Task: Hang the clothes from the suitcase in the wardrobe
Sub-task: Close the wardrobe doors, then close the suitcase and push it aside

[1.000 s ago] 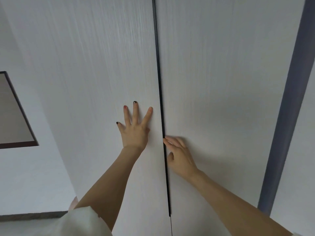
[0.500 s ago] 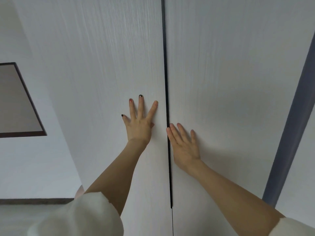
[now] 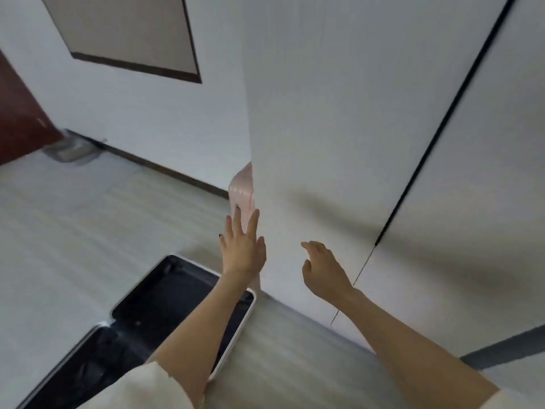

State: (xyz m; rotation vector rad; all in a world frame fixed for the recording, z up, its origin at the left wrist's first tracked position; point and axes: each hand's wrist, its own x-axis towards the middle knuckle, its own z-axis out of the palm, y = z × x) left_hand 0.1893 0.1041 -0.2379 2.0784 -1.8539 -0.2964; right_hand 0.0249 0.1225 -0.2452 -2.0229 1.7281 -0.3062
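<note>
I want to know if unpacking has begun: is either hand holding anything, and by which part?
Nothing is held. The left hand and right hand are open and empty in front of the closed wardrobe doors, above the open suitcase.

wardrobe (image 3: 339, 113) white | suitcase (image 3: 165, 308) black lining, white rim | floor (image 3: 88, 231) pale grey

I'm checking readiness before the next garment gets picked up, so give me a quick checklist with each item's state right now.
1. Suitcase lying open on the floor: ok.
2. Left hand free and open: ok.
3. Right hand free and open: ok.
4. Wardrobe doors open for hanging: not ok; only a thin dark seam shows between them.
5. Clothes visible in the suitcase: cannot tell; its interior is dark and blurred.
6. Hangers to hand: cannot tell; none in view.
</note>
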